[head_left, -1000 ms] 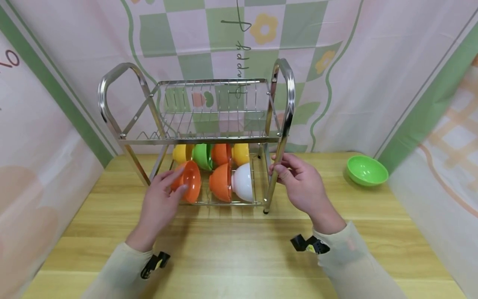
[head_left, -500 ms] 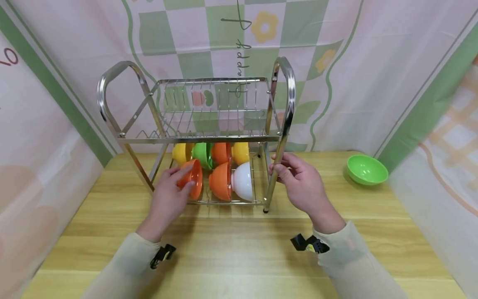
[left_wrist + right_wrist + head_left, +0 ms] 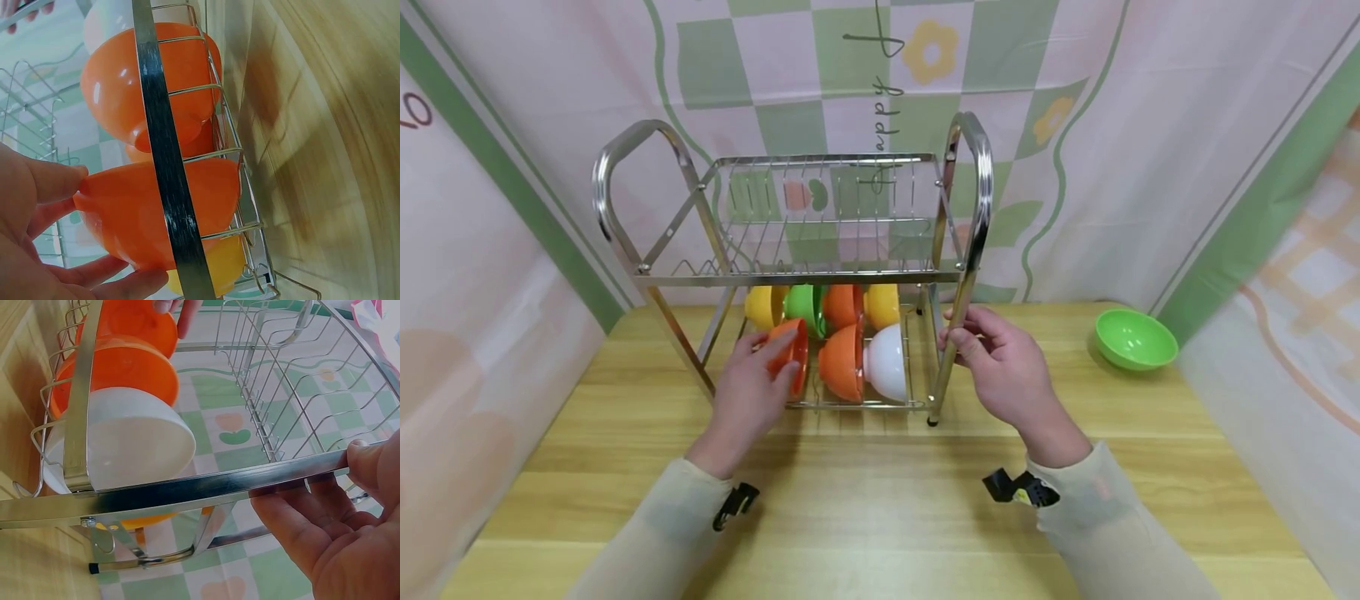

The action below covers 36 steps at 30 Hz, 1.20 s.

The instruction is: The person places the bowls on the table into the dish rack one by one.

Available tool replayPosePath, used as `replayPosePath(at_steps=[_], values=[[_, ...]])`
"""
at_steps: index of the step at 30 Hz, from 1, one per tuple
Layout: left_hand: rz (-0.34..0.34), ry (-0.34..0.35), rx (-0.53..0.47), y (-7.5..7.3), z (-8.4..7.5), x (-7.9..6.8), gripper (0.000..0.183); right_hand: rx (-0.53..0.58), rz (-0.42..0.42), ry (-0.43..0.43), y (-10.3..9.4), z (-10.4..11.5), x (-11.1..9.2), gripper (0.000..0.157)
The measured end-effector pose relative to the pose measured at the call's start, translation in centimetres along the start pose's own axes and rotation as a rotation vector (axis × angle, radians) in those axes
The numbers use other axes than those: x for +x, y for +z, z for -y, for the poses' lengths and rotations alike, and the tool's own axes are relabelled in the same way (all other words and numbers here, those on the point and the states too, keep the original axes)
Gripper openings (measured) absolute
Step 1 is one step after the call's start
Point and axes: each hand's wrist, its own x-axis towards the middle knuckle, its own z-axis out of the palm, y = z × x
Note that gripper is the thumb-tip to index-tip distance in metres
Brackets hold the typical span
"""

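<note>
On the lower tier of a chrome two-tier dish rack (image 3: pixel 805 281), my left hand (image 3: pixel 747 400) holds an orange bowl (image 3: pixel 125 203) by its foot and side, thumb and fingers spread round it. The bowl stands on edge, its opening facing right. To its right, another orange bowl (image 3: pixel 842 363) and a white bowl (image 3: pixel 889 363) stand on edge in the front row. My right hand (image 3: pixel 1011 375) grips the rack's right front upright (image 3: pixel 219 480), thumb on one side and fingers on the other.
Behind the front row stand a yellow bowl (image 3: pixel 764 307), a green bowl (image 3: pixel 806 312), a dark orange bowl (image 3: pixel 844 305) and another yellow bowl (image 3: pixel 882 306). A lime green bowl (image 3: pixel 1137 340) sits on the wooden table (image 3: pixel 880 508) at the right. A printed curtain (image 3: pixel 1075 242) hangs behind.
My left hand has moved right and slightly up with the orange bowl, whose opening has turned more to the right, in line with the front row. My right hand stays on the upright.
</note>
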Motion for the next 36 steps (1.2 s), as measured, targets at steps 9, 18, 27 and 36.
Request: replayPosePath(at_steps=[9,18,27,36], values=[[0.106,-0.1,-0.044,0.1,-0.4,0.3,0.05,-0.009,-0.013,-0.008,0.1,-0.2,-0.1,0.025],[0.135,-0.146,-0.041,0.3,-0.7,0.5,0.051,-0.022,-0.025,-0.02,0.2,-0.2,-0.1,0.024],[0.139,-0.155,0.039,1.1,-0.9,0.3,0.053,-0.005,-0.017,-0.008,0.2,-0.1,-0.2,0.024],[0.092,-0.109,0.024,1.5,-0.9,0.0,0.053,-0.037,-0.037,-0.02,0.2,-0.1,-0.2,0.023]])
